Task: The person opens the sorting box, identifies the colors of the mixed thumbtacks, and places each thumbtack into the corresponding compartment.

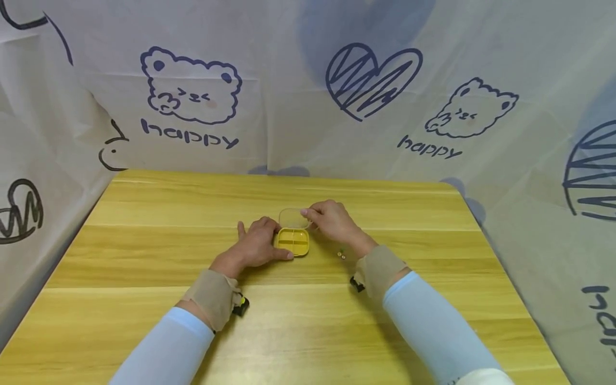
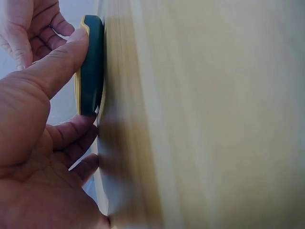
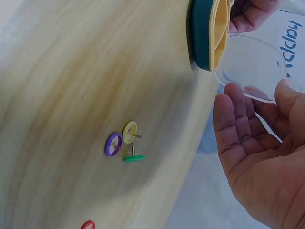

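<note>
A small pill box (image 1: 300, 243) with a yellow divided inside lies on the table, its clear lid (image 1: 290, 218) standing raised at the far side. No contents show in its compartments. My left hand (image 1: 257, 246) grips the box from the left, thumb at the near edge and fingers farther back. The left wrist view shows the box's dark green outer shell (image 2: 95, 67). At the upper right, my right hand (image 1: 334, 222) pinches the lid's edge between thumb and finger, plain in the right wrist view, where the lid (image 3: 250, 62) is see-through.
On the wooden table (image 1: 308, 321), to the right of the box, lie a purple thumbtack (image 3: 113, 144), a yellow thumbtack (image 3: 129, 132) and a green thumbtack (image 3: 135, 158) close together. A red round piece (image 3: 88, 224) is cut off by the frame. A drawn-on white cloth (image 1: 289, 107) hangs behind.
</note>
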Tool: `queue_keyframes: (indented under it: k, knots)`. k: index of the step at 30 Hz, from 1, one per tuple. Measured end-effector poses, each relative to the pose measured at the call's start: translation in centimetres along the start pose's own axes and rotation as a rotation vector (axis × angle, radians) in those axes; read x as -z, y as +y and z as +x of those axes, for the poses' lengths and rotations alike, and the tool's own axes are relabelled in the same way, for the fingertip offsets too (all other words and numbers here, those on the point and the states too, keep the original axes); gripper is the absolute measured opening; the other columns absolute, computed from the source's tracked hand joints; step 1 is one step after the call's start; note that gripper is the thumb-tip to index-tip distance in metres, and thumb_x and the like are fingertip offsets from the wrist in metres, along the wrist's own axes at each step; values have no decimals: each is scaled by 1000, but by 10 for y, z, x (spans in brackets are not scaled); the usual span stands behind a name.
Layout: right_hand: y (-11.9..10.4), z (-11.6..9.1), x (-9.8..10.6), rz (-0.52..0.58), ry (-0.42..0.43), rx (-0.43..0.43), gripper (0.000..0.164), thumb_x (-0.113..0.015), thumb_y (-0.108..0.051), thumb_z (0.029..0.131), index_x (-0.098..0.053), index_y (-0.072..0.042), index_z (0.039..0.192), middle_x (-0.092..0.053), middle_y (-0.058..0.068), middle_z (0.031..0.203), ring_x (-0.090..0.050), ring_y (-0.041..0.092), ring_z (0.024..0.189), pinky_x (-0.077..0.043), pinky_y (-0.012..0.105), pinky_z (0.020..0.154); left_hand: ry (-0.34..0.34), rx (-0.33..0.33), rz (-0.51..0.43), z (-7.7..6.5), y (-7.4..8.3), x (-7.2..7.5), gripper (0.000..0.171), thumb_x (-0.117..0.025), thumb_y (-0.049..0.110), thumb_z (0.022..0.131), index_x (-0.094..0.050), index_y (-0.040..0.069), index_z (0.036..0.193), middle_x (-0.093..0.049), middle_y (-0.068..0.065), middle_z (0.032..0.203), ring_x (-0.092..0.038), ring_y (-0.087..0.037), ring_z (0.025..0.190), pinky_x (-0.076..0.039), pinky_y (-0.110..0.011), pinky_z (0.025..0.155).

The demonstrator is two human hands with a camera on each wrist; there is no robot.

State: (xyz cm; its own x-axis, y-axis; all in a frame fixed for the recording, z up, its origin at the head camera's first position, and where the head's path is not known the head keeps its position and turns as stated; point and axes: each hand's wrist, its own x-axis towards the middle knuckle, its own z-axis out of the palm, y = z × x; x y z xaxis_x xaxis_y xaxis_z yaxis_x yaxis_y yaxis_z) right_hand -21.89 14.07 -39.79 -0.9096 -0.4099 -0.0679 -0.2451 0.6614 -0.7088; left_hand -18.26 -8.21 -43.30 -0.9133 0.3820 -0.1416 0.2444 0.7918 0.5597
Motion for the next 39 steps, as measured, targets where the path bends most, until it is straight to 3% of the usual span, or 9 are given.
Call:
queue_keyframes:
  k: [3, 6, 11, 16, 21, 28, 39]
  knots:
    - [-1, -2, 1, 2, -4, -1, 47, -47, -39, 102, -70, -1, 85, -67, 22, 77, -68, 27, 82, -55, 36, 66, 5, -6, -2, 0, -1, -1, 69, -75, 55, 76, -53, 9, 122, -50, -8, 127, -42, -32, 125, 6, -74, 107]
    - [1, -6, 4, 15, 12, -7, 41, -49, -37, 101, -72, -3, 98, -71, 17, 89, -68, 26, 84, -56, 36, 68, 13, -14, -2, 0, -2, -2, 69, -75, 57, 76, -54, 9, 122, -51, -7, 126, -43, -32, 124, 7, -74, 107]
    - [10, -19, 13, 29, 93, -49, 33, -53, -34, 100, -68, -10, 116, -71, 13, 105, -67, 26, 88, -56, 37, 70, 31, -27, 9, -2, -3, -3, 73, -74, 60, 74, -53, 10, 123, -51, -6, 125, -44, -31, 124, 7, -73, 107]
    - [23, -41, 26, -30, 162, -77, 28, -55, -28, 99, -68, -8, 114, -71, 13, 99, -65, 26, 84, -54, 40, 67, 30, -39, 2, -6, -3, -2, 77, -77, 55, 74, -50, 9, 130, -47, -12, 138, -34, -31, 136, 10, -70, 109]
    - [39, -65, 32, -139, 192, -87, 24, -56, -24, 99, -70, -8, 109, -72, 7, 95, -63, 17, 78, -54, 40, 70, 30, -49, -27, -8, -4, -2, 76, -79, 49, 75, -49, 11, 133, -43, -13, 146, -20, -30, 144, 13, -68, 109]
    - [53, -88, 31, -186, 176, -165, 20, -56, -23, 97, -71, -10, 102, -71, 3, 86, -61, 15, 66, -53, 36, 64, 27, -41, -35, -7, -5, -6, 75, -79, 51, 74, -50, 12, 132, -46, -9, 144, -20, -28, 144, 15, -68, 109]
    - [67, -101, 29, -168, 181, -220, 19, -56, -20, 97, -71, -11, 94, -70, 4, 82, -50, 17, 56, -43, 30, 51, 33, -45, -38, -7, -5, -7, 75, -78, 51, 75, -50, 12, 132, -43, -11, 145, -24, -30, 142, 15, -68, 108]
